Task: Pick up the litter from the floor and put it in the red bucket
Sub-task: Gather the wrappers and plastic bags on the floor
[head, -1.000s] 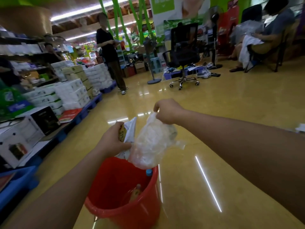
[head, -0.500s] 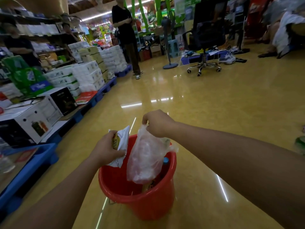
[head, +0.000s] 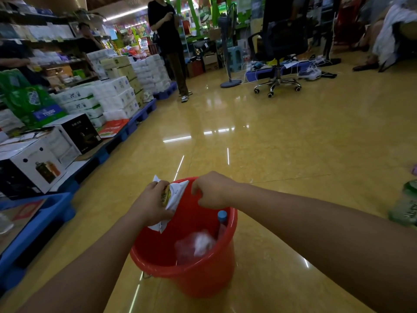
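Observation:
The red bucket stands on the yellow floor just below my hands. A clear crumpled plastic bag lies inside it beside a bottle with a blue cap. My left hand is over the bucket's left rim, closed on a white snack wrapper with a yellow label. Above the far rim, my right hand has its fingers curled and nothing visible in them.
Blue pallets with stacked boxes and tissue packs line the left. A person in black stands ahead, an office chair and a fan stand farther back. Green litter lies on the floor at the right edge.
My right hand let go of the clear plastic bag, which dropped into the bucket. The view tilted down and closer. My left hand still holds the wrapper.

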`<action>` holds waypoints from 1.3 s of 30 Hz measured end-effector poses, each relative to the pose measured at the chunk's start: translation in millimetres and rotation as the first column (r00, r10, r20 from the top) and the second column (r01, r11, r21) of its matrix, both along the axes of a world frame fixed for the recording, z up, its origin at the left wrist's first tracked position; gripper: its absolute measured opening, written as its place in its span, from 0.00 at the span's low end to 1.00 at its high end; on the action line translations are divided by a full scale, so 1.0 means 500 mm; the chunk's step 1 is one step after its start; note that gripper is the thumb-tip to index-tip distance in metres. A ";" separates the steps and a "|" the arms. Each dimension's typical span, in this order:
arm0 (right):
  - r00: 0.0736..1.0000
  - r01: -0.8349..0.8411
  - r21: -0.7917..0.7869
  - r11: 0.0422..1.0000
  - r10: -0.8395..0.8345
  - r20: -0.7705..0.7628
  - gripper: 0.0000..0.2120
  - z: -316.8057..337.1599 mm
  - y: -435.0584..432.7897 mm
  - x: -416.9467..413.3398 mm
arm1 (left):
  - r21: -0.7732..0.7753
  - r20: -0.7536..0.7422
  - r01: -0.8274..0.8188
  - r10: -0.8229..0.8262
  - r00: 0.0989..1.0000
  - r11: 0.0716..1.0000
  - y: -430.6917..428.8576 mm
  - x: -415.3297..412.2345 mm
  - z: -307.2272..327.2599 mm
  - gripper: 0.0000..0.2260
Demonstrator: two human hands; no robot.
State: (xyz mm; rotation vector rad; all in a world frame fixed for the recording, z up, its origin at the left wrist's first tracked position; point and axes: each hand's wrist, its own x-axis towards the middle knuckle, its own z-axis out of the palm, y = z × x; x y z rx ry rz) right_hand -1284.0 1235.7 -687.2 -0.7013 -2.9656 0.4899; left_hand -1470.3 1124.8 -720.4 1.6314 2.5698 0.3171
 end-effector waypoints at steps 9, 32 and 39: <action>0.999 0.034 -0.035 0.999 -0.035 -0.032 0.13 -0.008 0.020 0.050 | -0.057 -0.010 -0.023 0.022 1.000 0.998 0.023 0.032 -0.025 0.40; 0.901 0.427 -0.090 0.900 -0.432 -0.046 0.15 -0.085 0.094 0.456 | 0.045 0.022 0.231 -0.233 0.972 0.972 0.211 0.344 0.007 0.30; 0.819 0.574 -0.032 0.819 -0.572 0.041 0.16 -0.099 0.098 0.696 | 0.073 0.056 0.395 -0.399 0.915 0.916 0.293 0.561 0.014 0.29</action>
